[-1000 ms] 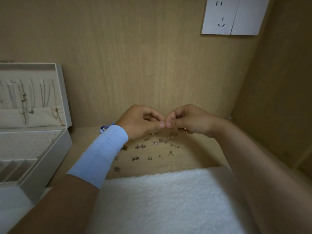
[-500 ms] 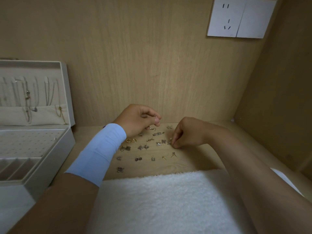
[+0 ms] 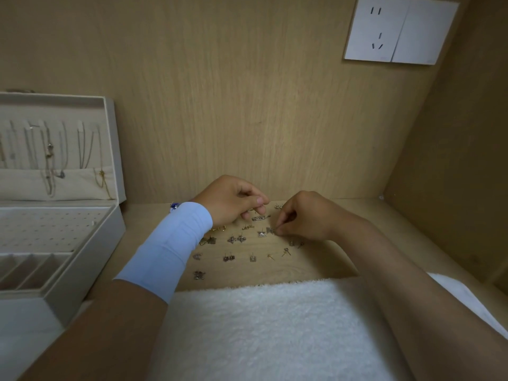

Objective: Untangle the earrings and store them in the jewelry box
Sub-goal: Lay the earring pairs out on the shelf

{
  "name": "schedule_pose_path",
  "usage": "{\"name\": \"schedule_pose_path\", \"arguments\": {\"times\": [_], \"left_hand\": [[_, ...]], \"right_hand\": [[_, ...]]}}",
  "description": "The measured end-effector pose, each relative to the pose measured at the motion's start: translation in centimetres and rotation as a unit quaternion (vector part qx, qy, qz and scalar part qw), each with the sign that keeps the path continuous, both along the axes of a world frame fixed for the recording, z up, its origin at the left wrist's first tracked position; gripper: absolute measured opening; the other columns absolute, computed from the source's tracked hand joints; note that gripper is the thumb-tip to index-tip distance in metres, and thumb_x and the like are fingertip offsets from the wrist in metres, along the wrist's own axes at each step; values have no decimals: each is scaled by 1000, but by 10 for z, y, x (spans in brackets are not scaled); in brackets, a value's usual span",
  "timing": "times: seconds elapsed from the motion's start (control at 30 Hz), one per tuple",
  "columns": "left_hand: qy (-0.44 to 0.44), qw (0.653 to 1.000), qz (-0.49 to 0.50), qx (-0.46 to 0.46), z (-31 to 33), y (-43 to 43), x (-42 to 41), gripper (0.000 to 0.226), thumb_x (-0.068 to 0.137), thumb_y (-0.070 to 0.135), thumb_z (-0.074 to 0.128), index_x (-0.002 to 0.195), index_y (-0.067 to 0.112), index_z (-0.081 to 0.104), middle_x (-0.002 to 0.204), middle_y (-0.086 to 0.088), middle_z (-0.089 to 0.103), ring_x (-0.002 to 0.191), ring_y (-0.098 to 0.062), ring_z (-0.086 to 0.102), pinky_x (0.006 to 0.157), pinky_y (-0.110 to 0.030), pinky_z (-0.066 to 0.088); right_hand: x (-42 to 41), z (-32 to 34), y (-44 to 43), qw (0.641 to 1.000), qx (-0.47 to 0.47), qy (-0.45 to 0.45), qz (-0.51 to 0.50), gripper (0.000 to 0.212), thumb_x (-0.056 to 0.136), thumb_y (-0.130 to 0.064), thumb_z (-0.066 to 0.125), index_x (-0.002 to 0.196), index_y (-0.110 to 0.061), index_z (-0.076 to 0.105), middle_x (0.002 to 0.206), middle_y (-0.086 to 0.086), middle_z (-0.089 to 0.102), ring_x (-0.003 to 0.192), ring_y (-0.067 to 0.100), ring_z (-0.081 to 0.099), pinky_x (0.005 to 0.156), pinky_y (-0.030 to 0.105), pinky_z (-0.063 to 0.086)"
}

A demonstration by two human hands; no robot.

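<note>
You are in the sorting part of the job: the earrings (image 3: 236,239) lie spread in loose rows on the desk (image 3: 316,270), most of them apart from one another, and none that I can make out sits in the jewelry box (image 3: 82,273) yet.

Your right hand (image 3: 305,215) is down on the desk at about three o'clock of the spread, fingers curled, with the tips pinching a small earring (image 3: 270,230) that lies just beside a fan-shaped one. Your left hand (image 3: 231,202), in the pale blue sleeve (image 3: 170,248), hovers at twelve o'clock of the spread with thumb pressed to forefinger. Something tiny may be caught in that pinch, but it is too small to tell.

The box stands open at nine o'clock, well apart from the earrings. Necklaces (image 3: 49,160) hang in its raised lid, and its perforated panel (image 3: 41,229) and the slots nearer you look free. A white towel (image 3: 261,325) lies at six o'clock, between you and the spread.

I judge the next move is to lift the pinched piece clear of its neighbour, check that post and hook do not drag the fan-shaped one along, then carry it across to nine o'clock and seat it in the panel. Keep the pinch light but sure; a piece this small would be hard to find if it drops onto the towel.
</note>
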State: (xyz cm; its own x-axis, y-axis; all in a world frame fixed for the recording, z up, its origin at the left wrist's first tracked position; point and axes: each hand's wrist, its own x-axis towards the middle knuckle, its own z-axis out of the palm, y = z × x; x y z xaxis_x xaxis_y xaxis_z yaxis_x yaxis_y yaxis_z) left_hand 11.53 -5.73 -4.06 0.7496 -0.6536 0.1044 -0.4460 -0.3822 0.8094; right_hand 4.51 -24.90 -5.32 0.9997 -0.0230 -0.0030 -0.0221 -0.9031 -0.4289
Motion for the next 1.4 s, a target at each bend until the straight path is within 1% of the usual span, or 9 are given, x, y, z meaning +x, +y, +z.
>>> {"name": "schedule_pose_path", "arguments": {"times": [0.1,0.3,0.47,0.73,0.9,1.0,1.13,1.27,1.4], "left_hand": [[2,1000,2,5,-1,1,-1,12,95,16,62,98,18,73,85,8,77,62,-4,62,85,-46,55],[-32,999,19,15,3,14,-3,10,93,16,64,90,22,72,81,8,76,65,-12,65,84,-48,56],[-64,996,28,50,7,48,-10,10,88,20,72,87,29,76,85,6,75,86,-13,70,83,-29,55],[-72,985,63,140,2,107,-29,13,77,17,81,75,28,75,69,16,72,61,7,62,67,-15,47],[-106,968,33,226,0,118,-41,8,74,24,82,74,30,76,62,32,63,64,12,57,60,-4,39],[-100,959,7,266,-4,118,-41,10,71,27,83,71,33,75,73,21,70,71,6,63,72,-15,51],[-91,958,9,272,-6,117,-42,12,71,28,85,70,33,74,75,15,71,76,0,65,78,-22,54],[-85,960,21,265,-6,118,-41,12,70,29,85,70,36,75,75,16,71,78,-1,66,81,-26,55],[-68,963,25,259,-5,121,-40,13,70,27,86,76,32,75,76,15,73,79,-1,68,87,-30,55]], "right_hand": [[-1,1,1,1000,-8,-1,3,1,82,-29,79,81,-29,79,79,-16,73,81,0,67,83,30,57],[-3,13,6,999,33,-33,12,13,86,-23,71,76,-27,77,80,-15,73,81,-1,67,77,22,55],[-4,14,30,994,86,-34,53,11,85,-19,74,76,-25,78,77,-14,75,78,-3,68,77,19,55],[-9,7,62,991,88,-34,98,15,84,-14,73,85,-27,80,80,-15,73,71,-9,62,66,4,44],[-10,5,74,984,125,-39,120,17,84,-13,76,81,-30,78,76,-10,70,64,-6,56,63,10,44],[-8,-1,84,981,145,-49,115,18,82,-14,79,81,-32,75,82,-6,74,70,0,62,69,17,52],[-6,-6,96,985,119,-71,101,19,84,-15,78,86,-33,75,84,-9,74,66,-8,61,65,10,46],[-5,-10,104,991,39,-82,95,24,84,-19,74,102,-35,75,85,-17,74,77,-5,65,77,24,54],[-4,-11,113,990,-40,-90,100,24,86,-30,75,108,-38,74,93,-17,73,87,-1,63,77,23,48]]}}
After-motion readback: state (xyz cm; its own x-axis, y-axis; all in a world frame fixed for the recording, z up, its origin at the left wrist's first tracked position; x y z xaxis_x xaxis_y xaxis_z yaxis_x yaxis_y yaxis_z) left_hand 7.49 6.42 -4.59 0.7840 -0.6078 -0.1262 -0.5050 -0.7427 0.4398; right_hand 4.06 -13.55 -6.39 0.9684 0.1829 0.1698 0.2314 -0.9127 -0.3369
